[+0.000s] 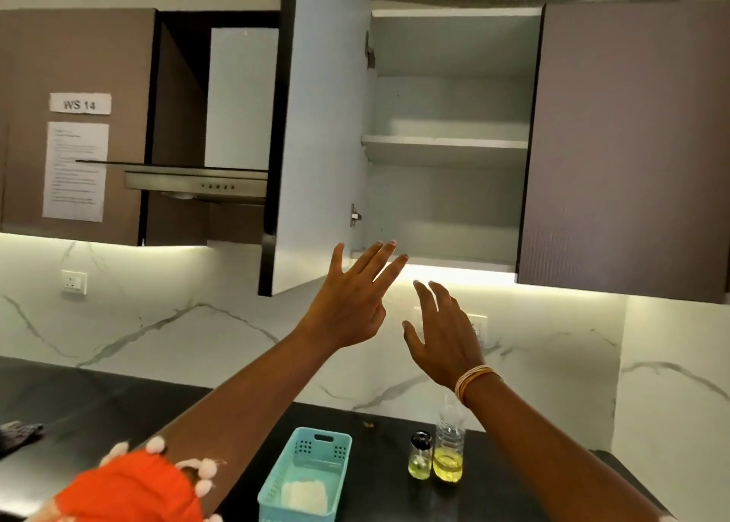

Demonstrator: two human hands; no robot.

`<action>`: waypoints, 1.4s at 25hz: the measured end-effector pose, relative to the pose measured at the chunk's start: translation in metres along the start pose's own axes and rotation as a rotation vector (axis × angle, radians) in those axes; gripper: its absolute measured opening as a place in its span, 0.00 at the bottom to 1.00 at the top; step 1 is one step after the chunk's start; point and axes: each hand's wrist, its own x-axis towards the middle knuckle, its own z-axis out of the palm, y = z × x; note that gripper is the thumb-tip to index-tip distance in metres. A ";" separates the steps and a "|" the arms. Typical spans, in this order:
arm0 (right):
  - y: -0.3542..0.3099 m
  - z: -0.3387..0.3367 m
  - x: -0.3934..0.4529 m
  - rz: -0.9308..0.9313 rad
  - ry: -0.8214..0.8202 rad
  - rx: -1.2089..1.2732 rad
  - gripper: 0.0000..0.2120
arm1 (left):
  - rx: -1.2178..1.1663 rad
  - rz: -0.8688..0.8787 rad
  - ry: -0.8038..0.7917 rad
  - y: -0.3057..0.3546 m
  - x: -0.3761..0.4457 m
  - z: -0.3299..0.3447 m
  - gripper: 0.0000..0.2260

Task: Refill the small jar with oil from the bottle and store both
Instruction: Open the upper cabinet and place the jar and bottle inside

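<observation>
A small glass jar with a black lid stands on the dark counter, a little yellow oil in its bottom. Right beside it stands a clear plastic bottle with yellow oil in its lower part, partly hidden by my right forearm. Both my hands are raised well above them, below the open wall cupboard. My left hand is open with fingers spread, its fingertips near the cupboard's bottom edge. My right hand is open too, a little lower, bangles on its wrist. Neither hand holds anything.
The cupboard door stands swung open to the left; the shelves inside are bare. A turquoise plastic basket with something white in it sits on the counter left of the jar. A range hood hangs at the left. A dark cloth lies far left.
</observation>
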 end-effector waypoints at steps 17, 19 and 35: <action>0.199 0.251 -0.033 0.458 -0.296 0.128 0.29 | -0.443 -0.060 -0.493 0.135 -0.021 0.327 0.36; 0.212 0.276 -0.042 0.624 -0.287 0.223 0.28 | -0.561 -0.168 -0.585 0.151 -0.030 0.359 0.35; 0.308 0.411 -0.119 1.027 -0.411 0.598 0.40 | -1.144 -1.269 -0.914 0.249 -0.152 0.512 0.37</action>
